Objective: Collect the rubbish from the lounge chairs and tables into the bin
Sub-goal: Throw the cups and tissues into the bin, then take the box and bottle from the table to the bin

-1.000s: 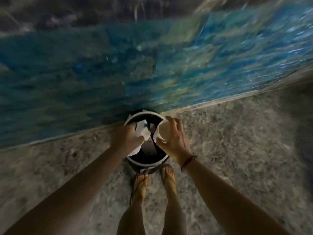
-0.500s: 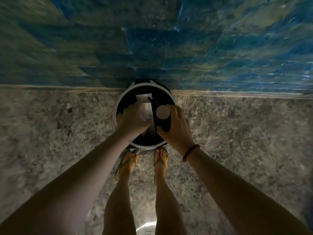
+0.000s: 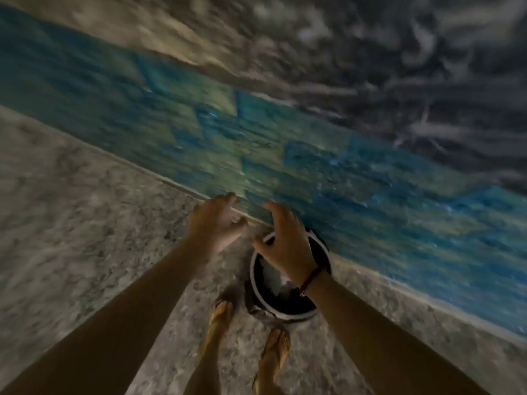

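Fingers (image 3: 273,209) loose; bin (image 3: 285,315) partly behind right hand (image 3: 288,246)

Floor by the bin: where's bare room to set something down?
Bare floor stretches left of the bin and left hand, up to the wall. Another strip lies right of the bin along the wall. Crowded: feet just before the bin, right hand over its mouth.

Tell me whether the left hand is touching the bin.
Apart. The head view shows the left hand open and off to the left of the bin, with a strip of floor visible between them.
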`<state>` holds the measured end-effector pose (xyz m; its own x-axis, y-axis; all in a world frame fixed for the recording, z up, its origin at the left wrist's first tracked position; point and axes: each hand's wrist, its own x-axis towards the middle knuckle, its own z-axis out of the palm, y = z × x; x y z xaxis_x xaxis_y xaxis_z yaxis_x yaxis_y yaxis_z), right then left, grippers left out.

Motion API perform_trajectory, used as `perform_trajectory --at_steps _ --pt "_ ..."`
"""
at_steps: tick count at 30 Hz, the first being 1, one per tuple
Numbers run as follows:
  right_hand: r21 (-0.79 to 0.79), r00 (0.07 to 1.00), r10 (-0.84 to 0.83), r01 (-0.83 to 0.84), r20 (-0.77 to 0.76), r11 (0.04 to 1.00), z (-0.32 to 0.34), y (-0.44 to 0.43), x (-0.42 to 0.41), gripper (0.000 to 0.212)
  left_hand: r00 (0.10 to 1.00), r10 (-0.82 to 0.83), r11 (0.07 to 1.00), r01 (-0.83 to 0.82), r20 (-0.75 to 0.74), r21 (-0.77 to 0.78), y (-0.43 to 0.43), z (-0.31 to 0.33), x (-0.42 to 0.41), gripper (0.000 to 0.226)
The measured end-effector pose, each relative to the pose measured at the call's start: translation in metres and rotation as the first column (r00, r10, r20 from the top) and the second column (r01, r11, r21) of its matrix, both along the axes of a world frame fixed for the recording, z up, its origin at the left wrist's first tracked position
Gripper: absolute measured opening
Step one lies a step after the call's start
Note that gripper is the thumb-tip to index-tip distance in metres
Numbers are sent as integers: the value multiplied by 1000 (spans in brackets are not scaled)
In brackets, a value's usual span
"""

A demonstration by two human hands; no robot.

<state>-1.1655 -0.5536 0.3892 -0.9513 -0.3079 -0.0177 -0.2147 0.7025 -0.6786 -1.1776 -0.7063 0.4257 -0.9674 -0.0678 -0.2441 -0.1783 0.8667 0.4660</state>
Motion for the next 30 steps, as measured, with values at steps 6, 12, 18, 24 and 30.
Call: perform_trajectory --at_steps 6,12,18,24,30 --pt "-39 925 334 -346 -182 937 101 -155 -25 60 908 367 928 -371 -201 18 -151 101 42 40" --pt "-7 691 575 -642 -437 767 215 -355 8 56 769 521 796 -595 -371 -114 -326 197 144 52" --pt "-66 458 686 -854 -566 516 309 -571 111 49 543 679 569 -815 -494 -113 -485 285 308 53" --pt "-128 230 723 -973 -652 193 366 -743 273 47 306 785 282 -951 -539 -130 -588 352 476 50" --pt "-130 64 755 -991 -653 -28 372 -862 379 45 105 810 56 -993 -577 -103 -661 369 583 50"
